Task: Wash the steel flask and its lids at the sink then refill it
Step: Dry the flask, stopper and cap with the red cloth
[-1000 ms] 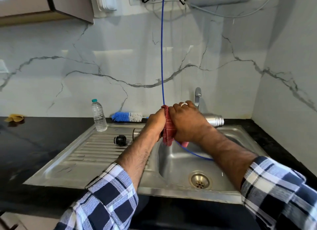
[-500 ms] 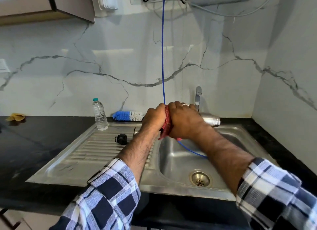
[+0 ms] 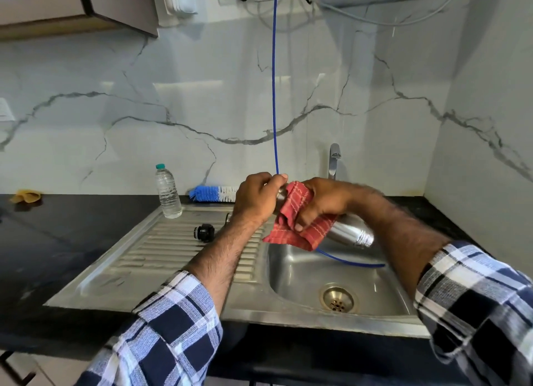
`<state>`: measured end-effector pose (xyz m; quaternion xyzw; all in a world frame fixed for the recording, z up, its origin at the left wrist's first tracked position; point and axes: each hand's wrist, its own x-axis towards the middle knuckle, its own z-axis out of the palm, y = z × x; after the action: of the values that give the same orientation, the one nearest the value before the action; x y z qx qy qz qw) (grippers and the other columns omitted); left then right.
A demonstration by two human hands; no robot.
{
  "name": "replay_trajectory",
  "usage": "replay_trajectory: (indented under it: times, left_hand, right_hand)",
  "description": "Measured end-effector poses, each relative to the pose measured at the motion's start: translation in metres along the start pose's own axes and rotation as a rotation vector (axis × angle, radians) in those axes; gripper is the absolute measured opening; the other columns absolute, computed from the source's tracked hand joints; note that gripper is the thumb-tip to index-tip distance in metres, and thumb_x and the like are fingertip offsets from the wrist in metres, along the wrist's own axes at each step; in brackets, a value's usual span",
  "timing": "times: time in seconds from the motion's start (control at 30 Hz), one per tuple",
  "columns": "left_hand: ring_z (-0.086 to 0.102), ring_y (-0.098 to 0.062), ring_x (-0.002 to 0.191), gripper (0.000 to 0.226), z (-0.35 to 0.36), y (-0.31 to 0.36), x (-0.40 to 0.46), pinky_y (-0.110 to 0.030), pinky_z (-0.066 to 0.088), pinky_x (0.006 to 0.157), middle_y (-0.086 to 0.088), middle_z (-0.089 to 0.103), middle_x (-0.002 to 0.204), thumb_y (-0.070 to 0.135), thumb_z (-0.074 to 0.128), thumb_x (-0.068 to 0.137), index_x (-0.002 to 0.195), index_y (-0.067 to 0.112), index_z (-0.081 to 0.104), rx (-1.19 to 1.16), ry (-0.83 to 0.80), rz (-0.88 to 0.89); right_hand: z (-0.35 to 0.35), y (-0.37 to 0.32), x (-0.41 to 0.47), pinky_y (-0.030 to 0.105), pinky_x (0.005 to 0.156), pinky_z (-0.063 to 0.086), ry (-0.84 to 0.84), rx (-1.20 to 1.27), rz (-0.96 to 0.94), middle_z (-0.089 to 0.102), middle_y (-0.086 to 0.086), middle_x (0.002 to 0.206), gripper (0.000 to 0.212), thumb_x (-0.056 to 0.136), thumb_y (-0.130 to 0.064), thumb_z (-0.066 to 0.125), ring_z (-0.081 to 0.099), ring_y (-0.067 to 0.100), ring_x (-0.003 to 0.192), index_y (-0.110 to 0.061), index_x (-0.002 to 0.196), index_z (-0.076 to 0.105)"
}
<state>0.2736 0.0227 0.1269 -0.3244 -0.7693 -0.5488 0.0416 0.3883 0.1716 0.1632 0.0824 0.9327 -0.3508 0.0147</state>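
Above the sink basin, the steel flask is held lying on its side, its threaded neck turned toward the right. Its base end is gripped by the left hand, whose fingers are curled round it. A red cloth is pressed round the flask's middle by the right hand, fingers and thumb closed over the fabric. On the ribbed drainboard left of the basin, a black lid is seen; a second part beside it is mostly hidden by the left forearm. Behind the drainboard, a plastic water bottle and a blue-and-white bottle brush are found. A blue hose is hung from above into the basin, beside the tap.
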Motion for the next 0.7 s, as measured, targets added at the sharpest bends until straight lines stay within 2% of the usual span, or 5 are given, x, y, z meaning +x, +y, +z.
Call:
replay_trajectory:
  times: [0.1,0.27,0.4,0.53,0.7]
  left_hand:
    - [0.076,-0.025,0.079,0.053,-0.006,-0.001,0.005,-0.046,0.061,0.081,0.000,0.077,0.075,0.067,0.055,0.080,0.080,0.019,0.077,-0.051,0.008,-0.106]
    - [0.074,-0.026,0.089,0.035,-0.015,-0.010,0.015,-0.035,0.058,0.068,-0.009,0.076,0.098,0.051,0.065,0.095,0.099,0.017,0.071,-0.236,0.065,-0.368]
    - [0.067,-0.024,0.090,0.037,-0.031,-0.015,0.016,-0.030,0.051,0.062,-0.009,0.067,0.104,0.048,0.064,0.095,0.114,0.017,0.068,-0.414,0.078,-0.558]
    - [0.060,-0.021,0.082,0.038,-0.039,-0.015,0.016,-0.027,0.043,0.054,-0.008,0.062,0.100,0.052,0.063,0.095,0.115,0.020,0.064,-0.406,0.039,-0.588]
    - [0.064,-0.021,0.085,0.033,-0.043,-0.020,0.016,-0.032,0.049,0.064,-0.011,0.067,0.104,0.050,0.062,0.097,0.104,0.017,0.066,-0.419,0.065,-0.479]
  right_hand:
    - [-0.002,0.012,0.001,0.031,0.083,0.061,0.050,-0.112,0.002,0.079,-0.004,0.098,0.059,0.064,-0.017,0.099,0.077,0.015,0.089,-0.028,0.112,0.067]
    - [0.004,0.021,-0.006,0.033,0.074,0.053,0.318,-0.650,-0.033,0.065,-0.012,0.097,0.075,0.057,-0.054,0.089,0.065,0.015,0.085,-0.033,0.117,0.049]
    - [0.007,0.032,-0.012,0.037,0.071,0.057,0.589,-0.974,-0.175,0.067,-0.002,0.108,0.073,0.066,-0.045,0.076,0.069,0.027,0.088,-0.025,0.130,0.049]
    - [0.005,0.037,-0.014,0.038,0.074,0.059,0.567,-0.848,-0.135,0.068,-0.002,0.108,0.076,0.064,-0.041,0.080,0.069,0.027,0.087,-0.025,0.132,0.051]
    - [-0.013,0.040,-0.016,0.028,0.073,0.059,0.342,-0.297,-0.032,0.074,-0.008,0.091,0.063,0.057,-0.031,0.099,0.072,0.013,0.083,-0.028,0.110,0.065]
